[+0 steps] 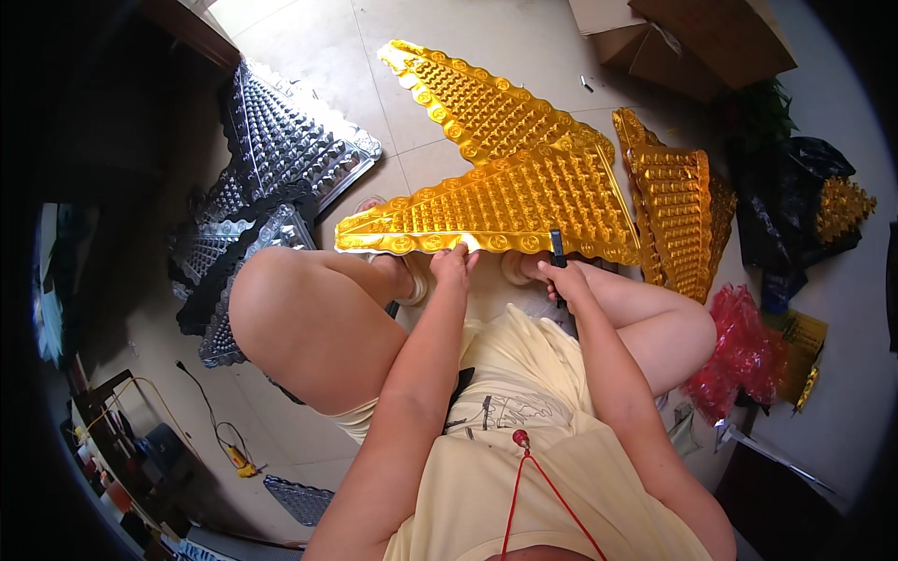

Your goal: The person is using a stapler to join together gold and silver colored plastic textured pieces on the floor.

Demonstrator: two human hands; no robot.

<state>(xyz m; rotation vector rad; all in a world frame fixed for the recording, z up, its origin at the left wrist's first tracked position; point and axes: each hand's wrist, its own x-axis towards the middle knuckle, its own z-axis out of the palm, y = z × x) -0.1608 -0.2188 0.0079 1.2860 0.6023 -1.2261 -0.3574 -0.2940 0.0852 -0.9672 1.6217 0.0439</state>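
Observation:
A gold embossed foil panel [524,201], triangular with a scalloped border, lies in front of me, its near edge by my shins. At the middle of that edge my left hand [454,266] is closed, thumb and fingers pinching the border. My right hand [566,282] is wrapped round a narrow black stapler [557,245], its upper end over the panel's near edge. Another gold wing of foil [486,101] spreads behind the panel, meeting it at the right. How the two are joined there cannot be made out.
Folded gold foil [678,215] stands at the right, near a black plastic bag [795,206] and crumpled red film [739,351]. Silver foil panels [290,140] pile up at the left. Cardboard boxes [692,42] sit at the far right. A yellow plug-in tool [240,461] with a cord lies lower left.

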